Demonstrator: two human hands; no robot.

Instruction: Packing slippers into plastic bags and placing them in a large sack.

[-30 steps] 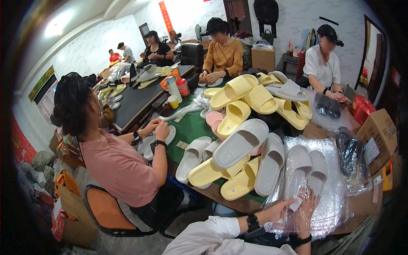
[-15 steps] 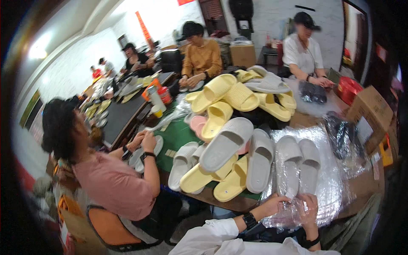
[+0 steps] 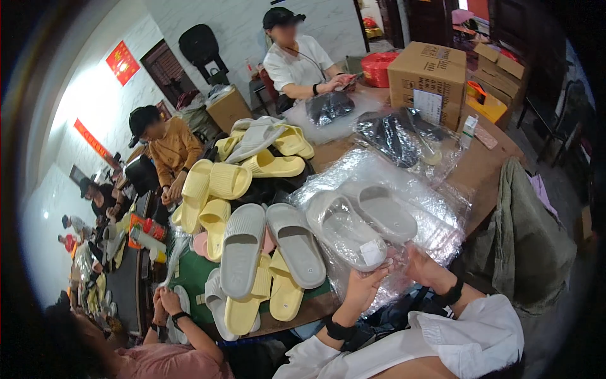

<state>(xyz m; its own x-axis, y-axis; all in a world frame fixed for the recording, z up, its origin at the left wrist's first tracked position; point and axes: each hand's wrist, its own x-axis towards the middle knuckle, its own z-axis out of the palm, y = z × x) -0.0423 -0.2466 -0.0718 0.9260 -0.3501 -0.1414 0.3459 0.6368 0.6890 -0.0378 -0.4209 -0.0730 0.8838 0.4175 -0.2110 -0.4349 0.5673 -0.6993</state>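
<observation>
Left hand (image 3: 366, 286): pinching clear bag (image 3: 396, 258), sitting nearer
Right hand (image 3: 429, 268): touching bag, grip unclear
Grey slippers (image 3: 347, 237): lying bagged above hands, long axis slanting upper-left to lower-right

- Brown cardboard carton (image 3: 404, 79) w/ white paper label (image 3: 428, 106) on front, R part of brown tabletop (image 3: 495, 174)
- Shiny red plastic bundle (image 3: 379, 69), just L of carton
- Crumpled olive-grey cloth (image 3: 530, 234) nr tabletop's R edge
- Small yellow cup (image 3: 157, 256) nr pale cylindrical bottle (image 3: 149, 240)
- Red square paper sign (image 3: 122, 62) on white marbled wall (image 3: 243, 22), bkgd
- Dark brown door (image 3: 165, 71), R of sign
</observation>
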